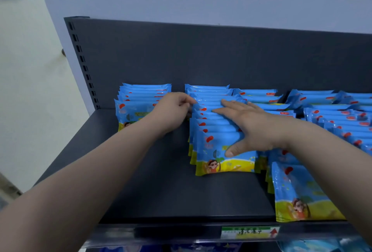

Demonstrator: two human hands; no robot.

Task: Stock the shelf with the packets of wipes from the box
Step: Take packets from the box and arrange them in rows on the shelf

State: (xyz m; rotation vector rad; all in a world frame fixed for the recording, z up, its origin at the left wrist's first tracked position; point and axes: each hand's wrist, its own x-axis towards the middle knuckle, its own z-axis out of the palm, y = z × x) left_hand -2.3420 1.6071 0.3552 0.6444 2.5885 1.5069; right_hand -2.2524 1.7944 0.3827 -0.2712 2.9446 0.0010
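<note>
**Hands.** Right hand (251, 125) lies flat, fingers straight across the tops of the middle row (219, 163) of packets of wipes, thumb down on the front packet's face. Left hand (173, 111) has its fingers curled against that row's left end; whether it pinches a packet cannot be told.

**Risk.** The packets stand on edge, one behind another. An uneven push, or lifting the flat hand too soon, would likely let the row slump, fan out, or skew towards the left row (136, 109). The glossy film looks slippery.

**Condition.** Blue packets with a yellow-green lower band, a cartoon figure and a red mark. Further rows (302, 195) stand to the right on the dark shelf (161, 191). The box is not in view.
</note>
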